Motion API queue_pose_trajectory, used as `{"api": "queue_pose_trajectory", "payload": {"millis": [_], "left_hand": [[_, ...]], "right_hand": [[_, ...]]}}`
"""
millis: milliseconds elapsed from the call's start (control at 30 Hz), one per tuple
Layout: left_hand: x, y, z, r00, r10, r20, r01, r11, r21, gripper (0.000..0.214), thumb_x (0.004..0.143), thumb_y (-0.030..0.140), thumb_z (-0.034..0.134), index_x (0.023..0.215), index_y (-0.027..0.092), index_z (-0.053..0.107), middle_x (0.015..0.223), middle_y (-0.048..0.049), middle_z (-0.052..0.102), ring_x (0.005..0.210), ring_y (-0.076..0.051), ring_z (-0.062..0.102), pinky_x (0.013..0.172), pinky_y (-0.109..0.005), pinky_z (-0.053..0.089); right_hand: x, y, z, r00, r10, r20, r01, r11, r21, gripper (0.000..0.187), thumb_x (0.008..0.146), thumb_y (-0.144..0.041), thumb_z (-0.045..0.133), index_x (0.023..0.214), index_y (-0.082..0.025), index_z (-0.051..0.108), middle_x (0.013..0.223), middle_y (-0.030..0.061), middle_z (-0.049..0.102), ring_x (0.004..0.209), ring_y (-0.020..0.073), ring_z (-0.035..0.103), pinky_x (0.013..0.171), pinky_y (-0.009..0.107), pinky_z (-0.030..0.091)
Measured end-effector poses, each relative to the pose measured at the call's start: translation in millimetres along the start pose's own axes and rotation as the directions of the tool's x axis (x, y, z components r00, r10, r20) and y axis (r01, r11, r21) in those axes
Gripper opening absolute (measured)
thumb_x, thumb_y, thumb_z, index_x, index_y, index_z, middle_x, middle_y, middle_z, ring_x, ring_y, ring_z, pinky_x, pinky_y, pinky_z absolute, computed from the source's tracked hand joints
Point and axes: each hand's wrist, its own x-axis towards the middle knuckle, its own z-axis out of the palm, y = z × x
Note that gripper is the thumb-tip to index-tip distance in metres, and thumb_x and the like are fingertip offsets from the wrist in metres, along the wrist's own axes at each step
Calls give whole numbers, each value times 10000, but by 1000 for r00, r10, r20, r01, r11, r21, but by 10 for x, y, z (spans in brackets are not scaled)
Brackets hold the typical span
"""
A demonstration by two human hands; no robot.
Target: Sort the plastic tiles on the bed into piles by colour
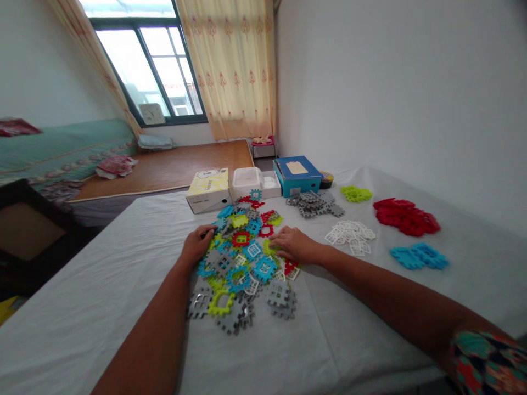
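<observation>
A mixed heap of flat interlocking plastic building pieces [241, 278] in blue, grey, yellow-green, red and white lies in front of me. My left hand [196, 244] rests at the heap's left edge, its fingers curled inward beside blue and grey pieces; what lies within them is hidden. Across the heap, my right hand [297, 245] has its bent fingers on a yellow-green piece [268, 248] at the right edge. Between the hands are a red square frame [241, 238] and a blue piece with a white window insert [252, 250].
Sorted piles lie to the right: grey pieces [313, 204], white window inserts [351, 236], yellow-green pieces [356, 193], red pieces [405, 216] and blue pieces [419, 256]. Behind the heap stand a yellow-and-white box [209, 192], a white container [247, 180] and a blue box [297, 176].
</observation>
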Motion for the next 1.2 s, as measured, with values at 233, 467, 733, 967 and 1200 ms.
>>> {"api": "queue_pose_trajectory", "payload": {"millis": [233, 467, 733, 967, 1200], "left_hand": [[4, 1, -5, 1000, -25, 14, 25, 1000, 4, 438, 793, 463, 469, 1033, 197, 719, 1076, -64, 722, 1021, -242, 656, 937, -361, 497], [1, -21, 1, 999, -28, 19, 29, 1000, -13, 438, 800, 478, 474, 1045, 208, 716, 1086, -55, 721, 1016, -239, 657, 955, -366, 492], [0, -7, -4, 999, -34, 15, 35, 999, -20, 409, 789, 480, 495, 1016, 228, 724, 1074, -41, 726, 1031, -236, 652, 959, -363, 493], [-5, -7, -4, 1000, -15, 18, 16, 999, -37, 436, 796, 483, 484, 1032, 201, 717, 1092, -59, 719, 1032, -238, 652, 958, -364, 492], [-12, 10, -14, 1000, -26, 16, 27, 999, -25, 427, 792, 481, 491, 1030, 211, 720, 1087, -52, 721, 1035, -238, 653, 959, -357, 491]], "right_hand": [[18, -55, -77, 1000, 9, 17, -7, 996, -93, 251, 895, -335, 590, 1086, -183, 644, 1032, 100, 689, 993, 238, 550, 791, 329, 400], [13, -1, -19, 975, 87, -204, -95, 995, -29, 217, 937, -230, 504, 1082, -198, 663, 1008, 88, 693, 986, 200, 585, 837, 317, 378], [-32, 456, -237, 826, 410, -386, -280, 893, 352, 239, 934, -316, 483, 1040, -198, 663, 901, 49, 716, 773, 169, 644, 734, 276, 468], [-616, 1755, -395, 400, 755, -520, -569, 649, 505, 271, 846, -316, 525, 1045, -162, 625, 872, 77, 722, 712, 181, 672, 686, 297, 520], [-1059, 2350, -210, 274, 860, -432, -719, 481, 502, 287, 783, -240, 537, 1030, -125, 627, 860, 88, 717, 696, 172, 674, 707, 318, 540]]}}
